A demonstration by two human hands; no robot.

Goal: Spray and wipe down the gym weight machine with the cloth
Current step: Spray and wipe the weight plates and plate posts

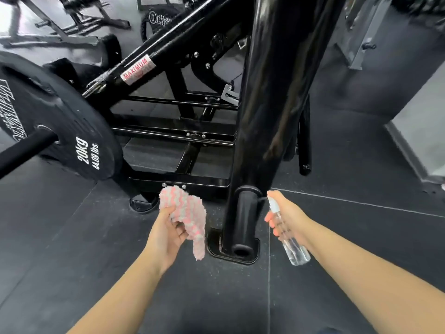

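Left hand [168, 233] fingers grip fluffy pink-and-white cloth [186, 213]; right hand [286, 214] clasps clear spray bottle [287, 235].

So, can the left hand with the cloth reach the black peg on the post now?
Probably yes. The left hand holds the cloth just beside the peg, and nothing stands between them.

Dark rubber floor [349, 237] with pale seams, grey bench frame [60, 32] at upper left, grey metal cabinet [361, 37] at upper right, pale wall [423, 131] along the right edge.
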